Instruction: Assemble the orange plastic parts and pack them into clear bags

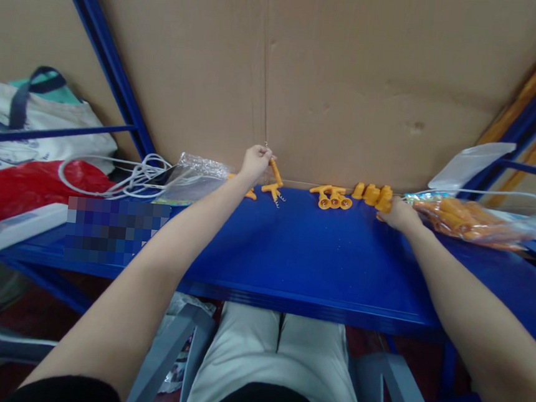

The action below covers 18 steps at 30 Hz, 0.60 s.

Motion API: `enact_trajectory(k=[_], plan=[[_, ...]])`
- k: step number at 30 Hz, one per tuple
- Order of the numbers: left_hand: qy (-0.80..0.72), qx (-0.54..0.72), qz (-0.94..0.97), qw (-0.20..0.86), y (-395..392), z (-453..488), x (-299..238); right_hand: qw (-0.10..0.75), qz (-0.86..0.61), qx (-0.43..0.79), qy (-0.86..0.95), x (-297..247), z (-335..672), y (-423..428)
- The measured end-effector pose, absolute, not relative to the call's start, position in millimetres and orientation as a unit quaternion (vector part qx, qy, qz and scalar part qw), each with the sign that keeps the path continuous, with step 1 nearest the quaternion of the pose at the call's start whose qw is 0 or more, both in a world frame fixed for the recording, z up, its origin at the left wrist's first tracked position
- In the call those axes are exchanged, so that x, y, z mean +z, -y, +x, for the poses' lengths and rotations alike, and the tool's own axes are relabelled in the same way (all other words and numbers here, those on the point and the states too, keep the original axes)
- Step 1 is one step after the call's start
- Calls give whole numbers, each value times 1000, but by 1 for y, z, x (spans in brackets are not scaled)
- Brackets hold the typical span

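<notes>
My left hand [255,162] pinches an orange-handled corkscrew [276,172] near the cardboard, its metal spiral pointing up by the fingers. Below it on the blue table lie orange corkscrews [271,190] with bare spirals; my forearm partly covers another orange piece [250,194]. My right hand [402,216] is closed around an orange plastic piece [383,202] at the right end of a short row of orange caps [370,194]. The fingers hide part of that piece. Between the hands rest several orange funnel-shaped pieces [335,201] with handles, open ends facing me.
Right of my right hand lies a clear bag of orange parts [468,220]. Clear plastic packaging [195,179], white cable [145,178], a red bag [39,184] and a cloth bag [45,119] crowd the left. Cardboard [330,75] closes off the back; blue posts [106,62] frame it.
</notes>
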<state>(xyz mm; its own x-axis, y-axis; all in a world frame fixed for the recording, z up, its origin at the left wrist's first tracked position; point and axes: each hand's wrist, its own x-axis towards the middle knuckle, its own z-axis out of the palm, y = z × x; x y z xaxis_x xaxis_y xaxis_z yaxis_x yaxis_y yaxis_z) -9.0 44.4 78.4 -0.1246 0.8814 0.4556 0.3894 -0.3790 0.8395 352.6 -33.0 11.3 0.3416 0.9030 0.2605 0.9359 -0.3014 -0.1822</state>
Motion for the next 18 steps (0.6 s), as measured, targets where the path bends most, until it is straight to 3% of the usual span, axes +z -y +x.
enact_trajectory(k=[8, 18], plan=[[-470, 452, 688, 319, -3, 33, 44, 179, -788, -27, 589, 12, 350, 33], [-463, 401, 772, 169, -4, 43, 21, 199, -730, 21, 654, 2, 350, 22]])
